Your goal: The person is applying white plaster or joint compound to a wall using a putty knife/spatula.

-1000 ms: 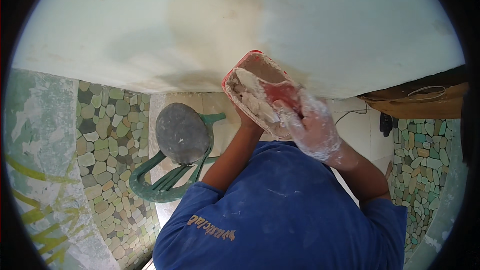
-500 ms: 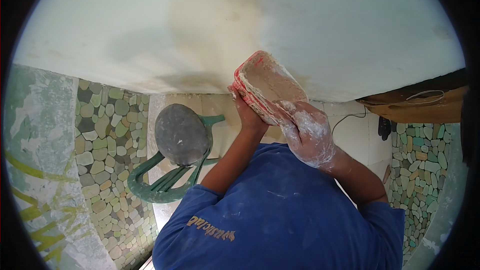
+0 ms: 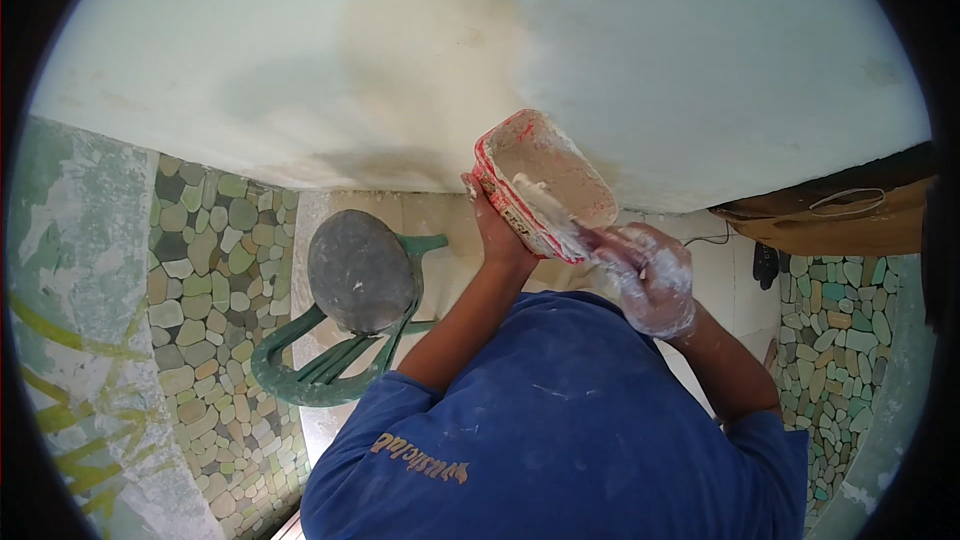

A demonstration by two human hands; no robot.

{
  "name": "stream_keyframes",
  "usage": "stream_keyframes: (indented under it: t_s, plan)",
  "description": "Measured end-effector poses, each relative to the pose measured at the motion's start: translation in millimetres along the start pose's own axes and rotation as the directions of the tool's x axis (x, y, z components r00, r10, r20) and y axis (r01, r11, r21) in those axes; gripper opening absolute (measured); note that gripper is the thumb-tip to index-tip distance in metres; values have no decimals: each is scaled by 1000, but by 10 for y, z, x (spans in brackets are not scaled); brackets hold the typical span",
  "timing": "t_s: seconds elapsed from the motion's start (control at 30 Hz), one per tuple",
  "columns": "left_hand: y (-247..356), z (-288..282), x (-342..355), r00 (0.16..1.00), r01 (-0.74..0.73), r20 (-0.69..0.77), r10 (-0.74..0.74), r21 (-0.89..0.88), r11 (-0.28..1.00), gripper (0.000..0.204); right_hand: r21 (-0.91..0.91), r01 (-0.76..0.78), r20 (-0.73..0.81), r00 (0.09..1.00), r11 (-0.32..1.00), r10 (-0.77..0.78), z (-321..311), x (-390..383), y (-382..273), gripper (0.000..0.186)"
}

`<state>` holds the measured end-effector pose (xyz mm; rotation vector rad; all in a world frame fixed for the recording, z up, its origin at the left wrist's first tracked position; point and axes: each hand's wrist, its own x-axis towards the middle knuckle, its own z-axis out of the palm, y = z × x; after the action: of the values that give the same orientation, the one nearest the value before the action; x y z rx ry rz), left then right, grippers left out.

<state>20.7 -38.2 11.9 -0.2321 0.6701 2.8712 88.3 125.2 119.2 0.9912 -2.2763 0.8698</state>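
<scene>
Right hand (image 3: 652, 280), white-smeared, closing around what is looking like paste-laden flat spreader (image 3: 558, 218) at near edge of red, paste-crusted rectangular tub (image 3: 592, 180). Left hand (image 3: 498, 230) gripping tub's left side, holding it tilted before chest. Paste lining tub, some apparently remaining. Beyond, pale wall (image 3: 660, 70) showing uneven tone; finished share unclear.

My remote view: tub (image 3: 497, 190) in left hand (image 3: 498, 230), before the wall (image 3: 650, 60).
I see a chair (image 3: 310, 392) to its left, stones (image 3: 215, 330) farther out on both sides.
</scene>
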Motion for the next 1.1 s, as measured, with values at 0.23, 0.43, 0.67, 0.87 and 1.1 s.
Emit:
stream_keyframes:
  t_s: [0.23,0.43,0.67,0.87,1.1]
  plan:
    - [-29,-42,20,986,15,168,5,-118,993,72,731,-478,-108,623,486,775,-132,54,-77,19]
    - [-98,-91,-17,987,-13,160,18,-31,999,68,239,-489,-84,850,839,520,-44,144,-91,20]
    - [-210,-465,151,983,-14,182,29,-78,997,64,409,-507,-149,783,759,603,-12,132,-44,30]
    - [-200,-433,10,982,49,188,1,-259,965,59,-21,-231,86,969,973,232,187,122,-144,20]
    - [-259,-710,119,953,-60,289,92,-115,992,57,-14,-357,6,934,934,357,125,226,-120,18]
